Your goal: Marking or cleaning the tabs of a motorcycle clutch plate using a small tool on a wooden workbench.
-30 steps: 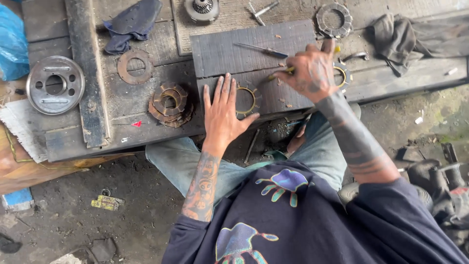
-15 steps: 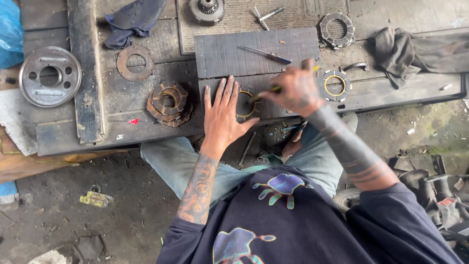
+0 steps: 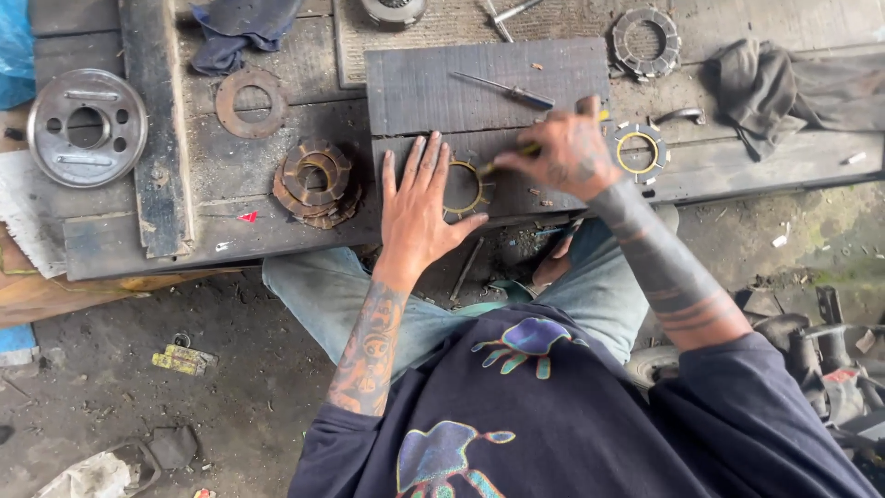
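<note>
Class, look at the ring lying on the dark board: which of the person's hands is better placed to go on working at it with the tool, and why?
Probably the right hand: it grips the yellow-handled tool, tip at the ring. The left hand lies flat, steadying that ring.

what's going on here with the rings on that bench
A person sits at a worn wooden bench. The left hand lies flat, fingers spread, pinning a toothed ring plate to a dark board. The right hand grips a yellow-handled tool whose tip meets that plate's edge. A second ring plate lies right of that hand, a stack of rusty plates to the left, and a screwdriver rests on the board.
</note>
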